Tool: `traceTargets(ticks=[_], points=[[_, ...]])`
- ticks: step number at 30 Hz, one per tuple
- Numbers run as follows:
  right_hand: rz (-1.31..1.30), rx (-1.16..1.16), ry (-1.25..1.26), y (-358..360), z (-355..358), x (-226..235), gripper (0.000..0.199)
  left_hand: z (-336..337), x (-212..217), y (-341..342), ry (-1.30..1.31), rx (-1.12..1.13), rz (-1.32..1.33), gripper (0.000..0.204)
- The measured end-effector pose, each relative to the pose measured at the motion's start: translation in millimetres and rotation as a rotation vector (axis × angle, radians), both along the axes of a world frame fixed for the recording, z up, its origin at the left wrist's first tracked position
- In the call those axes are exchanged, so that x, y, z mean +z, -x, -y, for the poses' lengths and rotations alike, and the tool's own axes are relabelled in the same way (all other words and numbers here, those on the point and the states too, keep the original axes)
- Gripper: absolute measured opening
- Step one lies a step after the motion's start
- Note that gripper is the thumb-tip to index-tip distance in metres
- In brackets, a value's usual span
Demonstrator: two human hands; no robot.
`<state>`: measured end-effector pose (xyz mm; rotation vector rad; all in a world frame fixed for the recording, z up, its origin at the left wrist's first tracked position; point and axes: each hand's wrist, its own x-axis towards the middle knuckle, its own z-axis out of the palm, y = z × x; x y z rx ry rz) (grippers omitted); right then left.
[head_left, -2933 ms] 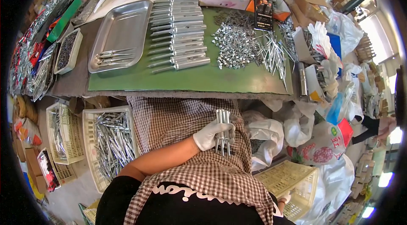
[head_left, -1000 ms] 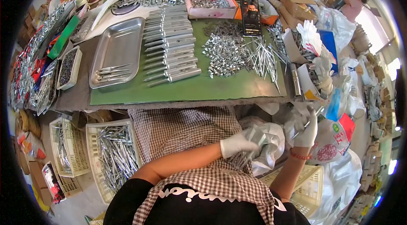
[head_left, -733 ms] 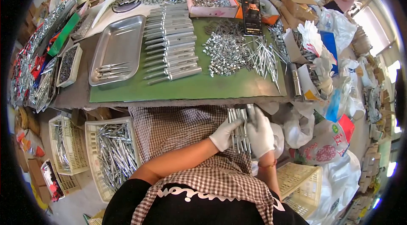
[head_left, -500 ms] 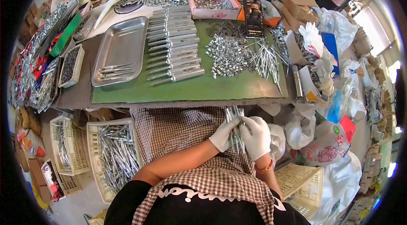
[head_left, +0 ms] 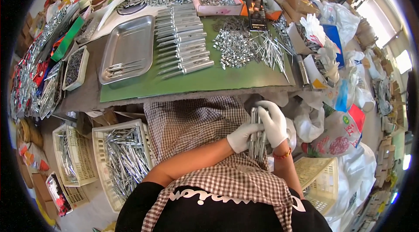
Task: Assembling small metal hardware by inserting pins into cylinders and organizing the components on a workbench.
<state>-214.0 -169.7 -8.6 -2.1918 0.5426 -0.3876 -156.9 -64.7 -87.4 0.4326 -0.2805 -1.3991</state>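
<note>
Head view: your L hand point(head_left: 242, 138) has fingers wrapped rnd a bundle of metal tubes point(head_left: 256, 145), over the checked apron point(head_left: 185, 120), this side of the green mat point(head_left: 152, 89). Your R hand point(head_left: 275, 123), fingers half-curled, touches the bundle's R side; can't tell if it grips.

White gloves point(head_left: 274, 122) cover your hands point(head_left: 242, 138), a red bracelet point(head_left: 283, 155) your right wrist. Your brown-and-white checked apron point(head_left: 227, 178) overlies a black shirt point(head_left: 218, 219) with white lettering point(head_left: 201, 196).
</note>
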Motion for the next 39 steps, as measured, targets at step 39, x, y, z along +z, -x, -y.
traceTargets(ticks=[39], points=[[0.639,0.520,0.007,-139.8,-35.6,84.8,0.027,-56.1,57.4,-132.5,-0.468,0.968,1.735,0.083]])
